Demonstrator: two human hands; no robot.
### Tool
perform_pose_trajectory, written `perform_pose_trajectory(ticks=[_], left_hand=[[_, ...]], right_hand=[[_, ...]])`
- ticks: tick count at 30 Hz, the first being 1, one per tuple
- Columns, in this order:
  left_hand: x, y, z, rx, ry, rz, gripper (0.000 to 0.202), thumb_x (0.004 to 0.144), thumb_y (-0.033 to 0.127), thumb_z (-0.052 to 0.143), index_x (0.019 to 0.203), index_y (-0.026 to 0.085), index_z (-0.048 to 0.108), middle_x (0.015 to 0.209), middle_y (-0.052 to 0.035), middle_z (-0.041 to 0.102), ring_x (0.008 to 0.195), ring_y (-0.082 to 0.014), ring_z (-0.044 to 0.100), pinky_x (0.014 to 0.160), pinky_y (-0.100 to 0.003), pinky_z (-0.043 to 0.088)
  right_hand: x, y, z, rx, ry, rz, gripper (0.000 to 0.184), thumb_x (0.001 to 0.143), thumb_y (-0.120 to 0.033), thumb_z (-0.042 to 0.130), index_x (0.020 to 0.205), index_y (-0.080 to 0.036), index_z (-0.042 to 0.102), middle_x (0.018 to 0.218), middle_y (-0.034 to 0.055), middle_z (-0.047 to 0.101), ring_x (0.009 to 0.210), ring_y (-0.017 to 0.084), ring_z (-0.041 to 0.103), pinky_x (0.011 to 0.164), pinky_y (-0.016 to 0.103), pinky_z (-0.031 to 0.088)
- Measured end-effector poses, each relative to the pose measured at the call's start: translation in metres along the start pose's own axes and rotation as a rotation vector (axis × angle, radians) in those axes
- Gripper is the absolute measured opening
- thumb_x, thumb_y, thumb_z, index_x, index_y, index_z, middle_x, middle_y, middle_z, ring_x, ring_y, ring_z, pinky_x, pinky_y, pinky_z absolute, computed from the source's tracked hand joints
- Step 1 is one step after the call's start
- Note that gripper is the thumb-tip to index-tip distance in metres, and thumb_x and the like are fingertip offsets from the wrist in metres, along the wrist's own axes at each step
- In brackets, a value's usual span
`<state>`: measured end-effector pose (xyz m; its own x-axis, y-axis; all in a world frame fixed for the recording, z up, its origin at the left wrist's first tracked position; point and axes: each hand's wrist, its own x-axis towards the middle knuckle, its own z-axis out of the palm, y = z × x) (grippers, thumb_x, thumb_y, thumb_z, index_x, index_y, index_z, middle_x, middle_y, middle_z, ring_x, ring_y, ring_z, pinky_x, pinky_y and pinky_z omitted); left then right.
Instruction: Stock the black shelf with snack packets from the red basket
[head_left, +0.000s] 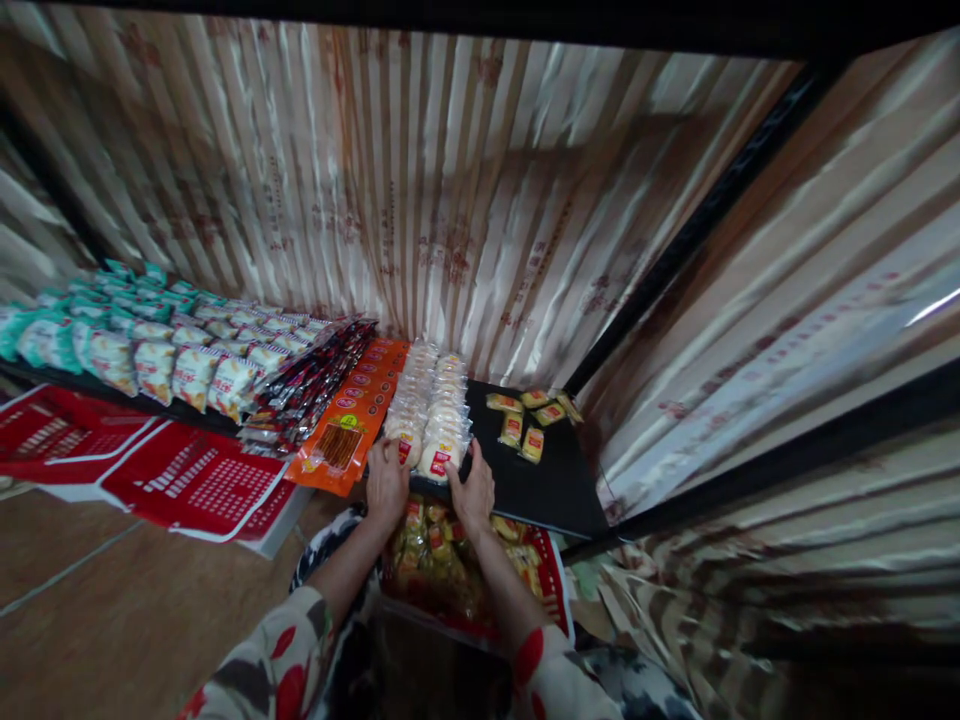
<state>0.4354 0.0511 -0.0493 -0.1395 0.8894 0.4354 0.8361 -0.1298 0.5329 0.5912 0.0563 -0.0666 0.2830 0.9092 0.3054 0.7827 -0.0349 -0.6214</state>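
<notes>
Two white packet rows (pixel 444 430) beside the orange pouch (pixel 369 385); left hand (pixel 388 485), right hand (pixel 472 488), fingers gripping their front ends, prob keeping 'em straight.

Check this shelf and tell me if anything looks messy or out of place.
The yellow packets at the right of the black shelf look messy: they lie at different angles, while the white packets line up in two rows, with the left hand and right hand at their front. I see no clear spill or damage.
</notes>
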Motion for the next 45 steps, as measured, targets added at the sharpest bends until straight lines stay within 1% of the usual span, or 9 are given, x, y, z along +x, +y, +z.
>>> perform_pose_trajectory(ticks=[3, 8, 11, 15, 22, 27, 33, 39, 45], left_hand=[[0.002, -0.002, 0.003, -0.013, 0.022, 0.021, 0.030, 0.083, 0.022, 0.051, 0.112, 0.014, 0.049, 0.112, -0.0128, 0.045, 0.108, -0.0257, 0.044, 0.093, -0.042, 0.043], [-0.001, 0.004, 0.005, 0.009, 0.055, 0.060, 0.032, 0.086, 0.029, 0.047, 0.113, 0.012, 0.048, 0.112, -0.0143, 0.046, 0.108, -0.0262, 0.044, 0.093, -0.043, 0.043], [-0.007, 0.009, 0.001, 0.068, 0.054, 0.063, 0.037, 0.084, 0.028, 0.049, 0.117, 0.011, 0.046, 0.115, -0.0149, 0.045, 0.110, -0.0263, 0.043, 0.093, -0.041, 0.042], [-0.014, 0.008, -0.004, 0.092, -0.001, 0.068, 0.036, 0.082, 0.025, 0.052, 0.116, 0.015, 0.048, 0.114, -0.0116, 0.045, 0.108, -0.0246, 0.043, 0.090, -0.036, 0.045], [-0.004, -0.006, 0.006, 0.034, -0.019, 0.063, 0.026, 0.081, 0.019, 0.051, 0.106, 0.013, 0.051, 0.108, -0.0106, 0.047, 0.103, -0.0236, 0.044, 0.091, -0.038, 0.043], [0.004, 0.006, 0.010, 0.001, 0.020, -0.056, 0.019, 0.079, 0.016, 0.050, 0.098, 0.014, 0.053, 0.103, -0.0100, 0.047, 0.101, -0.0238, 0.044, 0.089, -0.040, 0.043], [0.008, 0.022, 0.003, -0.055, 0.005, -0.157, 0.017, 0.078, 0.011, 0.047, 0.091, 0.016, 0.058, 0.098, -0.0081, 0.049, 0.098, -0.0224, 0.046, 0.086, -0.036, 0.044], [0.016, 0.031, 0.005, -0.166, 0.026, -0.159, 0.023, 0.075, 0.007, 0.045, 0.089, 0.017, 0.060, 0.100, -0.0084, 0.050, 0.100, -0.0220, 0.046, 0.089, -0.035, 0.044], [0.017, 0.034, 0.007, -0.204, 0.056, -0.140, 0.026, 0.073, 0.006, 0.045, 0.090, 0.019, 0.060, 0.107, -0.0088, 0.049, 0.106, -0.0236, 0.045, 0.093, -0.040, 0.042]], right_hand=[[-0.001, -0.003, 0.001, -0.008, 0.021, 0.006, 0.070, 0.081, -0.047, 0.045, 0.140, -0.012, 0.028, 0.123, 0.0137, 0.056, 0.114, 0.027, 0.048, 0.092, 0.038, 0.036], [-0.001, -0.005, 0.001, -0.043, 0.028, -0.005, 0.067, 0.082, -0.047, 0.044, 0.137, -0.012, 0.033, 0.120, 0.0153, 0.057, 0.112, 0.026, 0.050, 0.091, 0.037, 0.036], [-0.002, -0.004, 0.000, -0.026, 0.032, -0.006, 0.068, 0.081, -0.048, 0.045, 0.137, -0.011, 0.033, 0.119, 0.0149, 0.058, 0.112, 0.027, 0.050, 0.091, 0.037, 0.036], [-0.001, -0.005, -0.002, -0.007, 0.032, 0.003, 0.071, 0.080, -0.050, 0.046, 0.137, -0.010, 0.032, 0.122, 0.0159, 0.056, 0.113, 0.029, 0.049, 0.092, 0.038, 0.035], [0.000, -0.006, 0.003, -0.064, 0.036, 0.020, 0.070, 0.080, -0.052, 0.046, 0.136, -0.011, 0.036, 0.121, 0.0166, 0.056, 0.114, 0.030, 0.049, 0.091, 0.039, 0.035], [0.001, -0.008, 0.001, -0.083, 0.015, 0.039, 0.072, 0.079, -0.055, 0.046, 0.135, -0.010, 0.036, 0.121, 0.0161, 0.056, 0.114, 0.029, 0.049, 0.091, 0.039, 0.035], [0.002, -0.011, 0.000, -0.071, -0.001, 0.066, 0.076, 0.077, -0.059, 0.045, 0.136, -0.011, 0.036, 0.126, 0.0165, 0.053, 0.115, 0.030, 0.048, 0.093, 0.039, 0.035], [0.002, -0.009, -0.001, 0.001, -0.012, 0.086, 0.080, 0.076, -0.064, 0.043, 0.136, -0.011, 0.034, 0.127, 0.0157, 0.053, 0.117, 0.030, 0.047, 0.095, 0.041, 0.035], [0.003, -0.002, -0.002, 0.091, 0.004, 0.070, 0.079, 0.077, -0.064, 0.042, 0.135, -0.011, 0.036, 0.126, 0.0155, 0.054, 0.117, 0.029, 0.047, 0.097, 0.039, 0.034]])
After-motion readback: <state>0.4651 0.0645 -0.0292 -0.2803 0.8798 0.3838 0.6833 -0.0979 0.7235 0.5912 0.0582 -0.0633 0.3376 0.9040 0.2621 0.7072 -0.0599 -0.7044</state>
